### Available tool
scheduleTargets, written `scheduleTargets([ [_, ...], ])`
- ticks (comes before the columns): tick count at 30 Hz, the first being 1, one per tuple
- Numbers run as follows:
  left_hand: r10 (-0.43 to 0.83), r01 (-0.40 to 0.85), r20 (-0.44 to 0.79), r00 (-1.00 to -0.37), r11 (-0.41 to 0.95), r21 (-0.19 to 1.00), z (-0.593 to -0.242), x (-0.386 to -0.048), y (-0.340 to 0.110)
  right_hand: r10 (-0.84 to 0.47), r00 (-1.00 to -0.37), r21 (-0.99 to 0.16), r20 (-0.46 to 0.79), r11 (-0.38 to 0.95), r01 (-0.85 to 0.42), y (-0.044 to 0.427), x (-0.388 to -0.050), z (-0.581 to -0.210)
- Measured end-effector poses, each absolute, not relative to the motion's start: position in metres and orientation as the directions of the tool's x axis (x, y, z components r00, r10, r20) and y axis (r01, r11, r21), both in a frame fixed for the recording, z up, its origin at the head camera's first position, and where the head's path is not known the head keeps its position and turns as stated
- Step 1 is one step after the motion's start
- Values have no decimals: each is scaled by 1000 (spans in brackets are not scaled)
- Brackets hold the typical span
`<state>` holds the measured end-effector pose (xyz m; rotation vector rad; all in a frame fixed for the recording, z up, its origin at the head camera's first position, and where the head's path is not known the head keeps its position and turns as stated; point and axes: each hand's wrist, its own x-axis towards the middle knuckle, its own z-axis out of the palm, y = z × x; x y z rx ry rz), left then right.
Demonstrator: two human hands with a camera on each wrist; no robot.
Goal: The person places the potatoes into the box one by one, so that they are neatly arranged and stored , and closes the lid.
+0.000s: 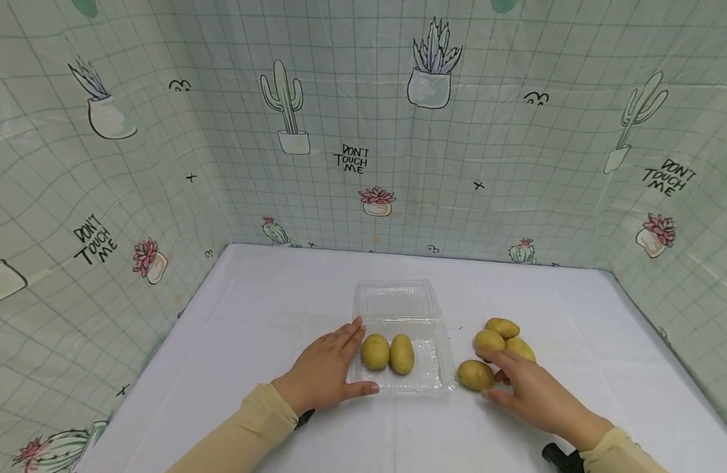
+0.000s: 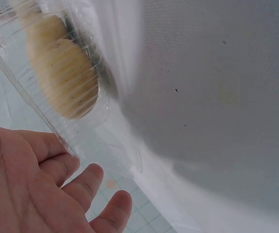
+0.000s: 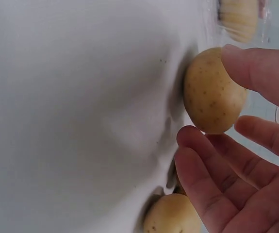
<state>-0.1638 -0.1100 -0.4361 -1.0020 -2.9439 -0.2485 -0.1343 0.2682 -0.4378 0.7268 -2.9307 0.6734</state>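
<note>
A clear plastic clamshell box lies with its lid folded back, and two potatoes, a rounder one and a longer one, sit side by side in its left part. Against the left side of the box rests my left hand, fingers extended and thumb at the front edge. To the right of the box a single potato lies on the table. My right hand is around its right side, thumb and fingers spread and loosely bent. Whether the fingertips press on it I cannot tell.
Behind the right hand three more potatoes lie clustered on the white tablecloth. A gridded curtain with cactus drawings stands around the back and sides of the table.
</note>
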Motion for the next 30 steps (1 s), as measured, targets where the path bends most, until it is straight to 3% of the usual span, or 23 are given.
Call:
scheduleTargets([
  [30,608,613,83,-790,776,150,-435,-163,-110,-487,-859,-397,161,765,-508,266,-141,-452],
])
